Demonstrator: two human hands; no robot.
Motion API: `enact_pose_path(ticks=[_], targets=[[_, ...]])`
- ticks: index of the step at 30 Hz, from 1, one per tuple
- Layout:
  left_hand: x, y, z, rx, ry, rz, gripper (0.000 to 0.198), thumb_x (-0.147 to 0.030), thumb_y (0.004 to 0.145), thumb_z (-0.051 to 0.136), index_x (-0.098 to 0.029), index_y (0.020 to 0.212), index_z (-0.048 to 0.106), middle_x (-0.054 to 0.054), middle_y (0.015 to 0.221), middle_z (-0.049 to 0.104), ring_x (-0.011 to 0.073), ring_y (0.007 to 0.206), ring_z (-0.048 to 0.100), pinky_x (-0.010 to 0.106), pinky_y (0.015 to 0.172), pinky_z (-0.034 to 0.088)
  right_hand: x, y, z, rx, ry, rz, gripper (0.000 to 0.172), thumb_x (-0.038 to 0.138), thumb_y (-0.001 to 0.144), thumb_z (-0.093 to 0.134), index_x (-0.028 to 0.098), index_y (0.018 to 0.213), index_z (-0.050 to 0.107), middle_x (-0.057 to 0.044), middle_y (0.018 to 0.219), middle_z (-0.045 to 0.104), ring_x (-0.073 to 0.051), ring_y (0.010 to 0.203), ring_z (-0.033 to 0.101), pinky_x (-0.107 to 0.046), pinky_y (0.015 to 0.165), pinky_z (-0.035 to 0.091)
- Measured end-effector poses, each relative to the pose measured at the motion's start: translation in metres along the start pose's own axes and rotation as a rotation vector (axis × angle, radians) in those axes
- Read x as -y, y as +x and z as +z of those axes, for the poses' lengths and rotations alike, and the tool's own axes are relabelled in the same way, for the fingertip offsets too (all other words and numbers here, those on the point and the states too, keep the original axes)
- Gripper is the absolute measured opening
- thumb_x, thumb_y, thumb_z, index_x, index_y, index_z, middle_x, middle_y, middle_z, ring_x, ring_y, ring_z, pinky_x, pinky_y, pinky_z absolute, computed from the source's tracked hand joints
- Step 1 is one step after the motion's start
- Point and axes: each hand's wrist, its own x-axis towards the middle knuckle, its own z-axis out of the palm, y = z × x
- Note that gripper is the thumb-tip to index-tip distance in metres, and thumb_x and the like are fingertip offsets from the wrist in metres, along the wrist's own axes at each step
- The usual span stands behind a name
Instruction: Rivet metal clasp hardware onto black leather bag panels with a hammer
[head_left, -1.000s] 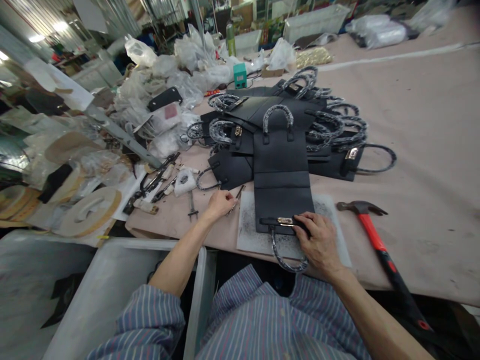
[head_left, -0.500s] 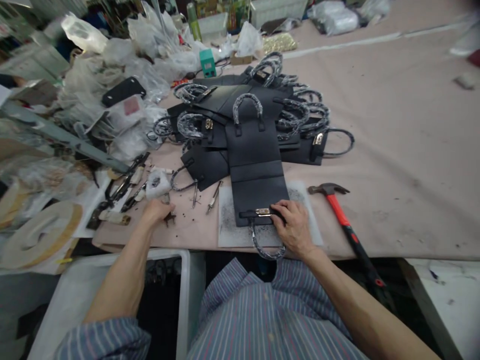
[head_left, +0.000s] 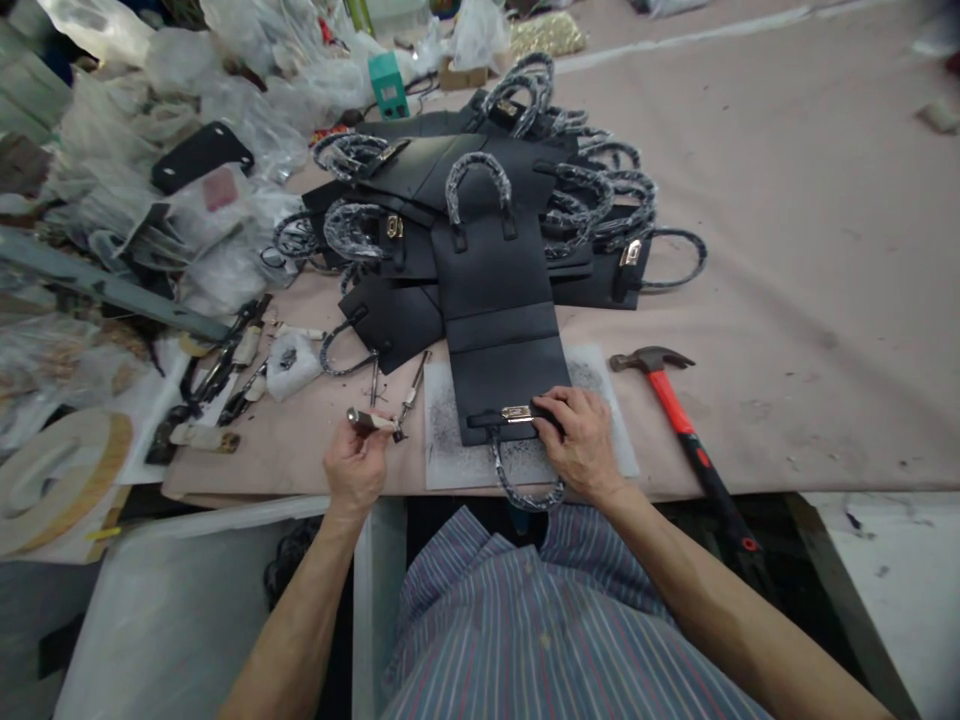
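A black leather bag piece [head_left: 499, 325], with a wrapped handle at each end, lies on a speckled white board [head_left: 442, 430]. Across its near end runs a strap with a gold-coloured clasp [head_left: 517, 413]. My right hand [head_left: 579, 440] pinches the strap's right end beside the clasp and rests on the leather. To the left of the board, my left hand [head_left: 356, 465] is raised, its fingers closed round a short metal punch [head_left: 373, 421] with a pale wrapped middle. The punch's dark tip points right, towards the board, apart from the leather.
Right of the board lies a claw hammer [head_left: 671, 400], its handle over the table edge. Behind is a pile of black bag pieces [head_left: 420, 190] with wrapped handles. Loose tools [head_left: 225, 370] and a tape roll [head_left: 67, 480] are at left; a white bin [head_left: 202, 590] stands below.
My left hand has lifted from the tabletop and moved right towards the board, with the punch now plainly showing in its fingers. My right hand still holds the strap. The view has shifted slightly.
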Motion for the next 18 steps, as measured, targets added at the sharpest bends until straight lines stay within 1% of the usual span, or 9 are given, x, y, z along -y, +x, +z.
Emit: enact_pose_path(ticks=[3, 6, 8, 10, 12, 14, 16, 18], targets=[[0.011, -0.015, 0.005, 0.011, 0.026, -0.001, 0.023, -0.031, 0.086, 0.072, -0.017, 0.104, 0.069, 0.006, 0.096, 0.076, 0.0177, 0.085, 0.073, 0.03, 0.082, 0.06, -0.001, 0.0, 0.0, 0.005, 0.0, 0.007, 0.021, 0.028, 0.094, 0.061, 0.022, 0.112, 0.07, -0.007, 0.112, 0.066, -0.028, 0.108, 0.056, -0.048, 0.097, 0.041], [0.024, -0.02, 0.003, 0.026, 0.03, 0.017, 0.026, -0.031, 0.086, 0.073, -0.016, 0.108, 0.07, 0.008, 0.101, 0.074, 0.0201, 0.094, 0.073, 0.035, 0.09, 0.059, -0.001, -0.001, 0.0, 0.015, -0.005, 0.014, 0.021, 0.029, 0.095, 0.061, 0.022, 0.113, 0.07, -0.007, 0.113, 0.067, -0.028, 0.108, 0.056, -0.048, 0.098, 0.041], [0.029, -0.02, 0.001, 0.055, 0.028, 0.059, 0.021, -0.03, 0.086, 0.073, -0.016, 0.102, 0.073, 0.009, 0.106, 0.074, 0.0221, 0.103, 0.071, 0.039, 0.097, 0.057, -0.001, 0.0, -0.001, 0.021, -0.009, 0.014, 0.021, 0.028, 0.095, 0.06, 0.022, 0.113, 0.07, -0.007, 0.113, 0.066, -0.027, 0.108, 0.056, -0.048, 0.097, 0.041], [0.03, -0.019, 0.0, 0.072, 0.019, 0.073, 0.016, -0.03, 0.086, 0.073, -0.017, 0.095, 0.075, 0.01, 0.106, 0.074, 0.0231, 0.105, 0.07, 0.04, 0.099, 0.057, 0.0, 0.0, -0.001, 0.023, -0.013, 0.016, 0.021, 0.028, 0.095, 0.06, 0.022, 0.113, 0.07, -0.008, 0.113, 0.066, -0.027, 0.108, 0.056, -0.048, 0.097, 0.041], [0.027, -0.017, 0.001, 0.058, 0.006, 0.039, 0.015, -0.03, 0.086, 0.073, -0.017, 0.094, 0.075, 0.009, 0.103, 0.075, 0.0227, 0.102, 0.071, 0.039, 0.097, 0.058, 0.0, 0.0, -0.001, 0.024, -0.02, 0.019, 0.021, 0.028, 0.095, 0.06, 0.022, 0.113, 0.07, -0.008, 0.114, 0.066, -0.027, 0.107, 0.056, -0.048, 0.098, 0.041], [0.018, -0.015, 0.004, 0.033, -0.046, -0.013, 0.016, -0.029, 0.087, 0.073, -0.017, 0.096, 0.075, 0.008, 0.101, 0.076, 0.0216, 0.098, 0.072, 0.036, 0.092, 0.059, -0.001, 0.0, 0.0, 0.026, -0.024, 0.018, 0.021, 0.028, 0.095, 0.061, 0.022, 0.113, 0.069, -0.007, 0.114, 0.066, -0.027, 0.107, 0.056, -0.047, 0.097, 0.041], [0.005, -0.01, 0.013, 0.034, -0.151, -0.034, 0.016, -0.028, 0.087, 0.075, -0.017, 0.099, 0.075, 0.008, 0.103, 0.076, 0.021, 0.097, 0.073, 0.035, 0.09, 0.059, -0.001, -0.001, 0.0, 0.027, -0.027, 0.015, 0.021, 0.028, 0.095, 0.061, 0.022, 0.113, 0.069, -0.007, 0.113, 0.067, -0.027, 0.107, 0.057, -0.047, 0.098, 0.041], [-0.01, -0.005, 0.026, 0.078, -0.273, -0.006, 0.014, -0.026, 0.087, 0.076, -0.018, 0.098, 0.074, 0.007, 0.102, 0.075, 0.0213, 0.097, 0.073, 0.035, 0.092, 0.059, -0.001, -0.001, 0.001, 0.026, -0.029, 0.015, 0.021, 0.028, 0.095, 0.061, 0.022, 0.113, 0.069, -0.007, 0.113, 0.066, -0.027, 0.107, 0.057, -0.047, 0.098, 0.041]])
